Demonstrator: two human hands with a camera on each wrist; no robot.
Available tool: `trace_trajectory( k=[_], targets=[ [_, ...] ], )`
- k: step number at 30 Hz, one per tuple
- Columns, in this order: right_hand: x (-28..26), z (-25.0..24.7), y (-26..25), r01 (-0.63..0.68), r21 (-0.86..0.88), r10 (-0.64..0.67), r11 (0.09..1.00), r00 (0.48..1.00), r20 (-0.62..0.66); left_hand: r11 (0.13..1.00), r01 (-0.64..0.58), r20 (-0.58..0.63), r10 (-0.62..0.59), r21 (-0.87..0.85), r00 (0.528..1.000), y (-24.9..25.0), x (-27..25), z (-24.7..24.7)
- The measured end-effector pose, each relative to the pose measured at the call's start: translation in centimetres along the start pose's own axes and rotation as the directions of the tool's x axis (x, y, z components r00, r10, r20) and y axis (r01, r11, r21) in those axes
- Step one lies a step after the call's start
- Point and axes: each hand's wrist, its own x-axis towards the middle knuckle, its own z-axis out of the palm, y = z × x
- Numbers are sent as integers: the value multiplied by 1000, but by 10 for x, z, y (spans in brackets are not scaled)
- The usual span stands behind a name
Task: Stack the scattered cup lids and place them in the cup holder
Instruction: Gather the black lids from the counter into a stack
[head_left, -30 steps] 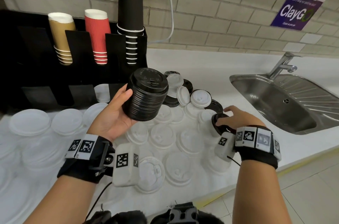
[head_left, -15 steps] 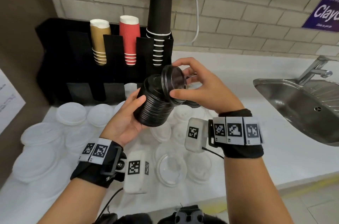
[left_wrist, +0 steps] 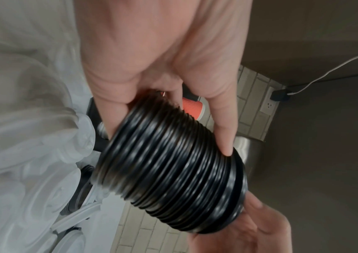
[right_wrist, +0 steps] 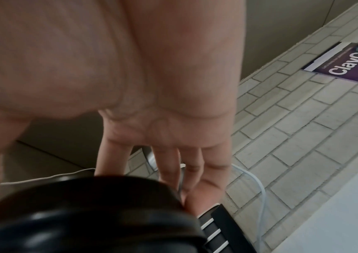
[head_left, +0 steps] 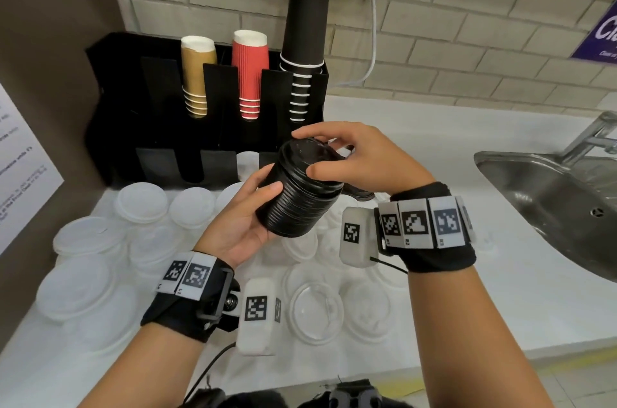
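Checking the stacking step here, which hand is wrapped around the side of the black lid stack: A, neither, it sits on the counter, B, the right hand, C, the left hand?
C: the left hand grips the side of the black lid stack held above the counter, while the right hand fingers its top lid.

Ahead of me: brick wall (head_left: 467, 40), white cable (head_left: 373, 50) hanging down it. Steel sink (head_left: 547, 200) with tap (head_left: 591, 137) at my right; purple ClayGo sign (right_wrist: 344, 63) above.
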Motion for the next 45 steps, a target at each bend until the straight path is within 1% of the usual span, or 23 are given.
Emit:
trace_trajectory(
  k=[3, 11, 15, 16, 17, 18, 19, 20, 21, 22, 23, 24, 25, 26, 27, 28, 30, 33, 35, 37, 39, 42, 45],
  targets=[
    [0, -3, 4, 22, -8, -22, 1000, 1000, 22, 1000, -10, 9, 11, -21, 1000, -3, 3, 3],
    [0, -6, 11, 68, 8, -68, 998, 998, -16, 998, -21, 30, 23, -57, 999, -8, 11, 9],
    [3, -11, 17, 65, 12, -66, 998, 996, 58, 998, -26, 46, 28, -52, 999, -9, 15, 9],
    [5, -16, 20, 43, 39, -46, 998, 998, 53, 998, -26, 52, 29, -53, 998, -9, 16, 10],
    [7, -21, 25, 8, 79, -9, 997, 1000, 8, 998, -27, 56, 30, -57, 998, -8, 17, 9],
    [10, -28, 32, -30, 121, 39, 992, 997, -69, 997, -30, 55, 34, -67, 998, -7, 18, 8],
    [13, -34, 39, -69, 161, 95, 985, 982, -162, 996, -39, 51, 43, -79, 998, -5, 19, 6],
    [16, -40, 48, -117, 177, 159, 977, 957, -245, 995, -53, 48, 57, -88, 997, -3, 20, 4],
    [19, -45, 58, -185, 161, 226, 969, 930, -289, 993, -68, 48, 73, -91, 996, 0, 21, 2],
    [25, -48, 69, -278, 112, 299, 954, 915, -272, 992, -84, 45, 88, -91, 995, 2, 22, -1],
    [32, -48, 79, -385, 1, 378, 923, 906, -190, 991, -99, 38, 103, -87, 994, 4, 22, -4],
    [39, -44, 89, -473, -171, 469, 864, 881, -66, 990, -113, 31, 116, -79, 993, 6, 22, -7],
    [45, -38, 98, -519, -350, 571, 780, 819, 57, 990, -125, 28, 127, -68, 992, 8, 22, -10],
    [50, -32, 107, -523, -499, 660, 691, 737, 143, 989, -134, 28, 136, -58, 990, 9, 21, -13],
    [53, -26, 114, -495, -600, 713, 628, 676, 189, 988, -143, 28, 144, -51, 989, 11, 21, -17],
    [57, -22, 122, -465, -661, 734, 590, 650, 197, 988, -151, 29, 152, -46, 988, 13, 21, -19],
    [60, -17, 133, -441, -701, 728, 561, 666, 164, 986, -160, 23, 161, -40, 987, 14, 21, -24],
    [63, -15, 139, -387, -722, 707, 574, 678, 199, 988, -153, 12, 153, -31, 988, 15, 22, -30],
    [66, -16, 140, -349, -736, 670, 580, 718, 188, 988, -149, 19, 150, -27, 989, 15, 24, -31],
    [68, -16, 140, -346, -741, 648, 576, 745, 156, 988, -153, 37, 153, -20, 987, 16, 28, -29],
    [74, -16, 140, -321, -758, 641, 568, 750, 163, 989, -150, 54, 151, -20, 987, 17, 32, -27],
    [83, -11, 144, -255, -811, 635, 527, 752, 177, 989, -143, 75, 145, -34, 987, 20, 38, -23],
    [89, -1, 150, -214, -836, 603, 506, 780, 165, 988, -142, 93, 147, -64, 985, 21, 43, -20]
  ],
)
